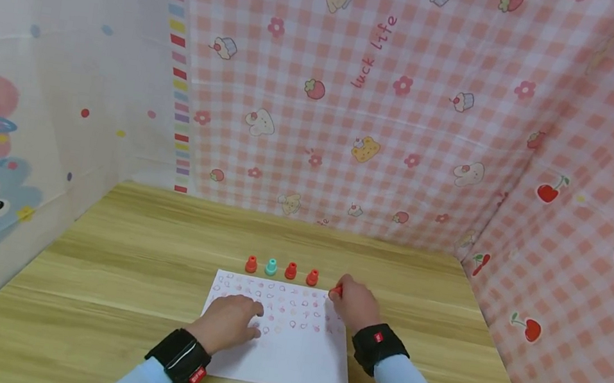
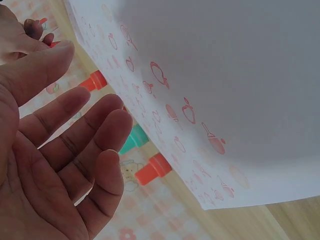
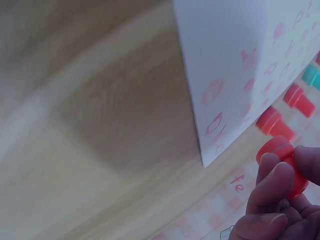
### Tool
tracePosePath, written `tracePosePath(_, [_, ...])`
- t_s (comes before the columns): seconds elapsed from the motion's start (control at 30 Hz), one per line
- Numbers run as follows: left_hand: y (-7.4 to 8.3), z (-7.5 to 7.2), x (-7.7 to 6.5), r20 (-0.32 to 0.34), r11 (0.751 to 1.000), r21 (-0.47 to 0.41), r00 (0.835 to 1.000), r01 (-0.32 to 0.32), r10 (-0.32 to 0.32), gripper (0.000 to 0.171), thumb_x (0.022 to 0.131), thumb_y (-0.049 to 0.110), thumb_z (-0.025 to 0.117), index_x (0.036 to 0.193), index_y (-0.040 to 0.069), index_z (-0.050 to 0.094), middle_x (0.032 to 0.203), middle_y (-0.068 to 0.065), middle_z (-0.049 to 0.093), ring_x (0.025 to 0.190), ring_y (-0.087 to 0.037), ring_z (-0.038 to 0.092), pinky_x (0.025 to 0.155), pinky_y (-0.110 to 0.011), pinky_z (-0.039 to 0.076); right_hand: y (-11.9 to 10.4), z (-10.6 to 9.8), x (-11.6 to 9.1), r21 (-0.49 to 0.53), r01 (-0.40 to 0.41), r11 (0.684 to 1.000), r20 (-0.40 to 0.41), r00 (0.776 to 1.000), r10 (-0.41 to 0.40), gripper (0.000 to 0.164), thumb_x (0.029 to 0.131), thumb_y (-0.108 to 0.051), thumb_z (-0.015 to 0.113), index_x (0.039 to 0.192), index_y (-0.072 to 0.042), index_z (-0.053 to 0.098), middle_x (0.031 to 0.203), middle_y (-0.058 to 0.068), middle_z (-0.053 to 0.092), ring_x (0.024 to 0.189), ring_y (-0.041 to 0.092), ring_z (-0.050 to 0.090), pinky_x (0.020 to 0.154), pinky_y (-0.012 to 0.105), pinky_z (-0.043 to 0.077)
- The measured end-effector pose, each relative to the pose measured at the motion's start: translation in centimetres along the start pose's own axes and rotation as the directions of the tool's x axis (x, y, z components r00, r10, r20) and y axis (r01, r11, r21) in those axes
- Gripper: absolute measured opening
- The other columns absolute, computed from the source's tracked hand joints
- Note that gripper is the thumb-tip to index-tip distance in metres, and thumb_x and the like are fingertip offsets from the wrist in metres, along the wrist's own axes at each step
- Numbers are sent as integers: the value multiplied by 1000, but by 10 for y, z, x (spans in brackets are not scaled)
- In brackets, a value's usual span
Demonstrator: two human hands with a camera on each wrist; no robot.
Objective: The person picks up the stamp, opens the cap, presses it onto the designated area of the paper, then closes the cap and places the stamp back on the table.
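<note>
Pinched between the thumb and fingers of my right hand is a red stamp, just beyond the far right corner of a white sheet of paper. Whether that stamp touches the table I cannot tell. Small pink and red printed pictures cover the far part of the sheet in rows. My left hand is over the sheet's left side, fingers loosely spread and holding nothing. Along the sheet's far edge stand a red stamp, a teal stamp and two more red stamps.
The sheet lies on a wood-grain table. Behind the table hangs a pink checked cloth, with a cherry-print cloth on the right and a white cartoon cloth on the left.
</note>
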State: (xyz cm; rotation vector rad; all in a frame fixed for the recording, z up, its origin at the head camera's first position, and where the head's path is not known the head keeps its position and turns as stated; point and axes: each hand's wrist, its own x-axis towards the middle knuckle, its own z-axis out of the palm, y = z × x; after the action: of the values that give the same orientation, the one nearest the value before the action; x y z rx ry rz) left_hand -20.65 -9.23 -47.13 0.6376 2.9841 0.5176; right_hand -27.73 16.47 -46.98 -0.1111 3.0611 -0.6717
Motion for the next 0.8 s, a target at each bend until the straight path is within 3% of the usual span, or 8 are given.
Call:
tracePosePath(0.3, [1, 0, 3, -21, 1000, -17, 1000, 18, -18, 35, 81, 27, 83, 108, 9, 72, 96, -4, 72, 87, -21, 65, 76, -41, 53, -9, 4, -21, 72, -34, 997, 18, 999, 32, 24, 92, -21, 73, 104, -5, 59, 79, 4, 58, 70, 21, 53, 63, 31, 46])
tracePosePath(0.57, [3, 1, 5, -31, 999, -28, 999, 25, -26, 41, 81, 30, 83, 114, 9, 71, 107, -7, 72, 102, -27, 66, 86, -46, 53, -17, 14, -42, 127, -47, 991, 9, 999, 46, 22, 91, -20, 74, 99, -6, 59, 76, 3, 57, 68, 19, 52, 60, 29, 43])
tracePosePath(0.8, [5, 1, 7, -67, 1000, -15, 998, 8, -9, 41, 81, 30, 83, 113, 8, 71, 104, -8, 71, 96, -25, 67, 81, -43, 54, -26, 17, -55, 187, -80, 979, 28, 997, 76, 22, 91, -20, 74, 101, -7, 60, 77, 3, 57, 71, 20, 52, 62, 30, 44])
